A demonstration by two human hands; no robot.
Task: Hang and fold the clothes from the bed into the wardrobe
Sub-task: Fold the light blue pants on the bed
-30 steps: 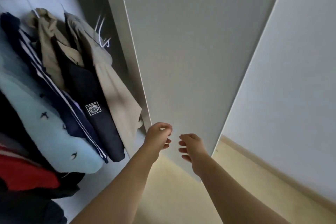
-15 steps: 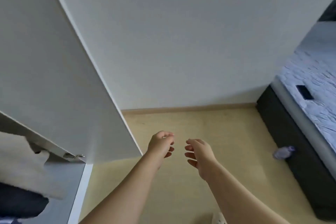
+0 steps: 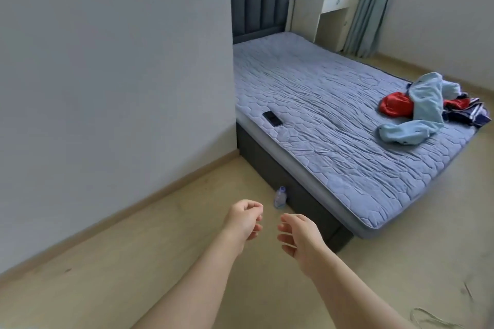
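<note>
The mattress [image 3: 334,115] is matt quilted cloth, wrinkled. The headboard [image 3: 259,0] is dark ribbed fabric. The red garment [image 3: 395,108] has a slight sheen; the blue garment [image 3: 425,104] is soft matt cloth. The phone [image 3: 272,118] is glossy, the bottle [image 3: 280,197] clear plastic, the floor [image 3: 133,262] smooth, the wall [image 3: 107,75] matt.

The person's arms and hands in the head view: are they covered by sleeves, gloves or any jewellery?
Both are bare. The left forearm and the right forearm show no sleeve as far as the edge of the picture. The left hand and the right hand wear no glove. No watch, bracelet or ring is visible on the sides that show.
</note>
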